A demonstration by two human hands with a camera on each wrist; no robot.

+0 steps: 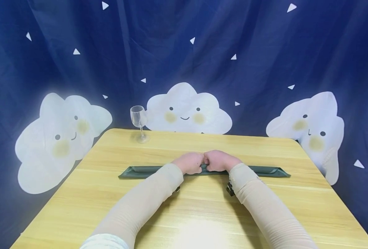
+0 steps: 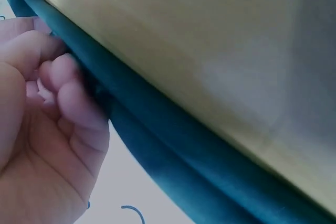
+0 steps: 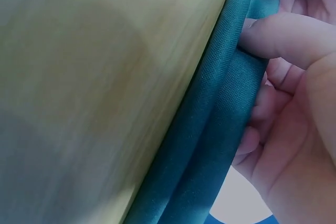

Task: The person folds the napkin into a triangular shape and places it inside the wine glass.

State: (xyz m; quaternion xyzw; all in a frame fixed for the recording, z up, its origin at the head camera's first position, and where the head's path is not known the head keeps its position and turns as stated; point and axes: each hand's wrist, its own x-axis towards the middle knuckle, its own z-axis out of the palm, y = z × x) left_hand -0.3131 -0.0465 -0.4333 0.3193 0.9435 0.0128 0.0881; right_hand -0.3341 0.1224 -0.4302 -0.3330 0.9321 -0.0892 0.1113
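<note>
Navy cloud-print curtain behind, wood-grain table below, and across it lies the long, folded dark green cloth! My left hand pinches its middle, my right hand pinches just beside; far back left, a wine glass stands upright.

A dark green cloth – folded into a long, narrow strip – lies crosswise on the wooden table.
</note>
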